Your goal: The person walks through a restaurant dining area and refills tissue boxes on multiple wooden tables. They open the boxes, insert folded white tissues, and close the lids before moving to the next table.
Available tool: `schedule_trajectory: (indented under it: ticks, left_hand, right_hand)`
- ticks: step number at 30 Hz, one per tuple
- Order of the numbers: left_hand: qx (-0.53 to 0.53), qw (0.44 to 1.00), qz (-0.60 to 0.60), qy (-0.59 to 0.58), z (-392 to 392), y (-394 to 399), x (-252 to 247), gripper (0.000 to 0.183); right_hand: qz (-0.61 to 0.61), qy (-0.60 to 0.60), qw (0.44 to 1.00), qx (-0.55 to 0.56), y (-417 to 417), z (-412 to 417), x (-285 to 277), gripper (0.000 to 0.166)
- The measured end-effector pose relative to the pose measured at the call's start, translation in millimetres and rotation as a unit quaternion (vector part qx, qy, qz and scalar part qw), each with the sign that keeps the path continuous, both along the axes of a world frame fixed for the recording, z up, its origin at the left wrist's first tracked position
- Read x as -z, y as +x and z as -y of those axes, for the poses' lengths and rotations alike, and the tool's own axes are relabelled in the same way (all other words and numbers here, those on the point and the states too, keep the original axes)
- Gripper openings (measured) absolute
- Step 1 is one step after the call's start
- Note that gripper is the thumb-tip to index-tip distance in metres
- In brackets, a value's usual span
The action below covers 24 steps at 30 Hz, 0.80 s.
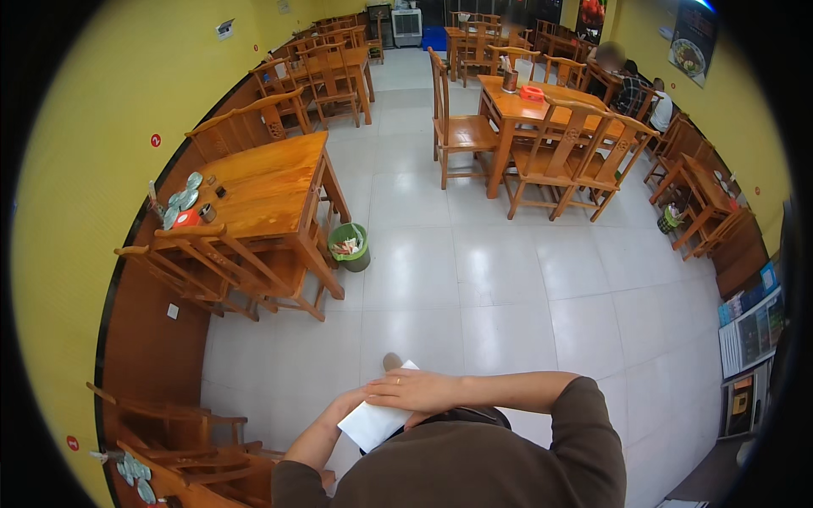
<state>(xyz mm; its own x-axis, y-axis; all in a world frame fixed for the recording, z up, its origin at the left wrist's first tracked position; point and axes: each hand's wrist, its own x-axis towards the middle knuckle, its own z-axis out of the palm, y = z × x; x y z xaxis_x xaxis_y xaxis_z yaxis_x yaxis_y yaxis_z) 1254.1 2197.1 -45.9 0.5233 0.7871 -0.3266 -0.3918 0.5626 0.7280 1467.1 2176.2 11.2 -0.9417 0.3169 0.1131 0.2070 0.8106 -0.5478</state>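
Note:
A folded white paper or cloth [376, 424] slants across the front of my body at waist height. My right hand [416, 388], with a ring on one finger, lies across it palm down, the thumb at its lower edge. From the left, my left hand [356, 401] meets it at the same spot; its fingers are mostly hidden by the white piece and the right hand, so its grip cannot be made out. The tip of one shoe [392, 361] shows just past the hands on the tiled floor [457, 330].
Left ahead stands a wooden table [273, 184] bearing wrapped tableware [184, 198], a green bin [349, 247] beside it. Another table [508, 105] with chairs [559, 152] is farther right. Chairs [190, 438] sit near my left, a cabinet [752, 330] right. People [632, 92] sit far right.

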Motion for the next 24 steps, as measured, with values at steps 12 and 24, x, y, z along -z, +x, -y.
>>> schedule_trajectory:
  ticks: [12,24]
  left_hand:
    - [0.139,0.99,0.003,0.027,-327.4,73.8,-10.5,0.048]
    - [0.285,0.957,0.046,0.012,-570.3,320.8,24.2,0.045]
  right_hand:
    - [0.092,0.096,0.975,0.178,76.7,-261.0,-51.0,0.099]
    - [-0.11,-0.057,0.816,0.565,228.7,-423.4,-11.6,0.056]
